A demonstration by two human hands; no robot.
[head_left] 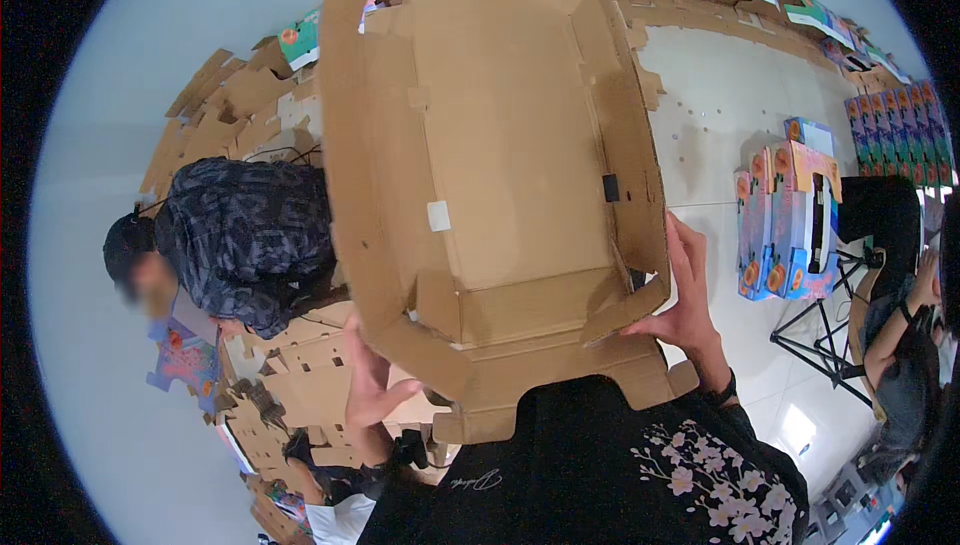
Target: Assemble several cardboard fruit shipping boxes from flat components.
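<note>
A large brown cardboard box (510, 145), partly folded, is held up in front of my chest. Its side walls stand up, and the flap nearest me hangs over my black shirt. At its near left corner is my left hand (372, 382), with the thumb toward me and part of the fingers hidden by the wall. My right hand (690, 295) grips the near right corner, thumb on the front edge and fingers along the outer side. A white patch (438, 216) and a black patch (611, 188) show on opposite inner sides of the box.
On the left a person (245, 235) in dark patterned clothes bends beside stacked flat cardboard (300, 385). Colourful carton boxes (790, 220) stand at right by a black folding-leg stand (825, 330). Farther right are a seated person (900, 345) and a row of similar boxes (900, 135).
</note>
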